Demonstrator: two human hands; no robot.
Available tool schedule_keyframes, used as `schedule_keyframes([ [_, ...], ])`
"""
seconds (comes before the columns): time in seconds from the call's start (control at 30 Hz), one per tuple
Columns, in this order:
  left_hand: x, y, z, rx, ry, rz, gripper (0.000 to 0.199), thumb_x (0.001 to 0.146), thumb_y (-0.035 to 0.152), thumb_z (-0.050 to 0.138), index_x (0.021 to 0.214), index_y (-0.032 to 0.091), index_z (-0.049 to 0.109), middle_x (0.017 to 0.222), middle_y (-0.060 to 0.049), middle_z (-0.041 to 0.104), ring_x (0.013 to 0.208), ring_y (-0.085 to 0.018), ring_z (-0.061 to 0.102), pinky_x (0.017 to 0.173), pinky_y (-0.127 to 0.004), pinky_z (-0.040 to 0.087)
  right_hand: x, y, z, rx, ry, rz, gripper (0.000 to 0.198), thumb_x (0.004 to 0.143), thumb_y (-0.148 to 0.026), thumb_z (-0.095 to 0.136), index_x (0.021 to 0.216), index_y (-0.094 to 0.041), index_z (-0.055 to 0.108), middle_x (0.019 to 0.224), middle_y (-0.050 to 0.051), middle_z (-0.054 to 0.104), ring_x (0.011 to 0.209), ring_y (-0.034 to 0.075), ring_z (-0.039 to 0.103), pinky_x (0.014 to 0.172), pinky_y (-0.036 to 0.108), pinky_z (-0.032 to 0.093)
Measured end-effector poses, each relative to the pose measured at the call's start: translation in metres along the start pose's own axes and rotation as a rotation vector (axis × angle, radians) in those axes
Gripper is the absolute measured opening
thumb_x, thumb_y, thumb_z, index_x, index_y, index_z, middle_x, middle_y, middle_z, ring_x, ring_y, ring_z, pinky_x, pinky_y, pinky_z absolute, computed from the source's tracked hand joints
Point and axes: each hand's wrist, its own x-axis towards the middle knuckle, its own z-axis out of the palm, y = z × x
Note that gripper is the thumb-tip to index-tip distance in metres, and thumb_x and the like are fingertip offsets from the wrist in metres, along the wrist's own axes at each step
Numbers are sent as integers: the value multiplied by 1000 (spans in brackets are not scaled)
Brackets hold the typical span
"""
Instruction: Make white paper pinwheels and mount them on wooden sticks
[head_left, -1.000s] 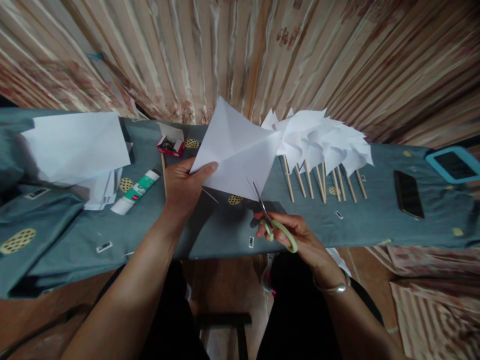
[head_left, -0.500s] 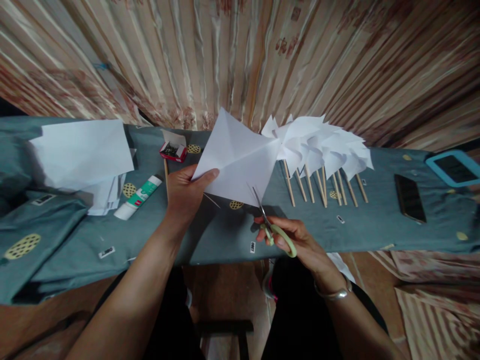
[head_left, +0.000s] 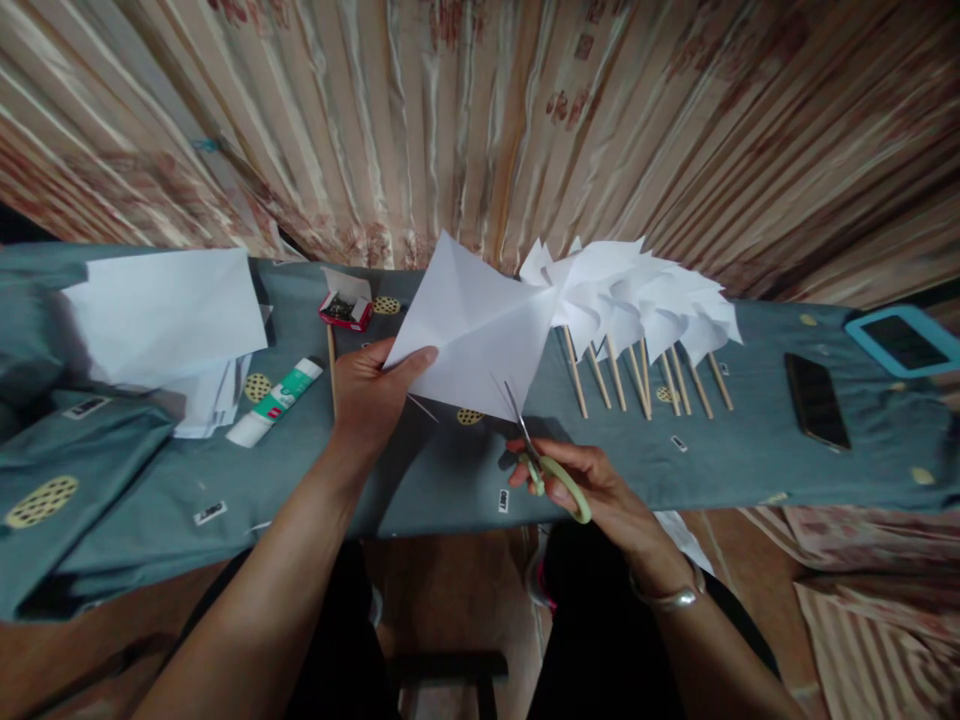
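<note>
My left hand (head_left: 379, 385) is closed on the left corner of a creased white paper square (head_left: 480, 320), thumb on top. The sheet is held above the cloth, its diagonal folds showing. In my right hand (head_left: 581, 475) is a pair of scissors (head_left: 559, 478) with pale green handles. Their blades stand slightly apart at the lower corner of the paper, one blade in front of it and pointing up and to the left. Whether they have cut in there, I cannot tell. Just right of the sheet lie several white paper pinwheels (head_left: 652, 295) on wooden sticks.
A glue stick (head_left: 276, 403), an opened small red box (head_left: 346, 308) of pins and a wooden stick (head_left: 331, 370) lie left of my hands. Farther left is a stack of white paper (head_left: 172, 310). A phone (head_left: 817, 400) and a blue-framed tablet (head_left: 904, 338) are at the right.
The view has shifted slightly, so everything sits a little lower. Both hands keep their grips, and the paper and scissors hold nearly the same position relative to each other.
</note>
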Motion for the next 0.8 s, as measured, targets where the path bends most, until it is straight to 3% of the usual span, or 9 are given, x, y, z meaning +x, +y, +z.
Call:
schedule_keyframes([
  [0.43, 0, 2, 1, -22, 2, -19, 16, 65, 32, 84, 78, 24, 79, 71, 1, 74, 62, -17, 63, 61, -30, 49, 1, 1, 1, -1, -21, -30, 54, 76, -54, 77, 121, -24, 71, 87, 3, 72, 70, 12, 59, 66, 26, 48],
  [0.8, -2, 5, 1, -40, 16, -11, 21, 65, 33, 84, 80, 19, 79, 70, 0, 73, 62, -16, 62, 61, -30, 49, 1, 9, 0, 18, -5, 10, 51, 76, -51, 79, 118, -22, 72, 75, 0, 64, 67, 12, 54, 61, 25, 44],
])
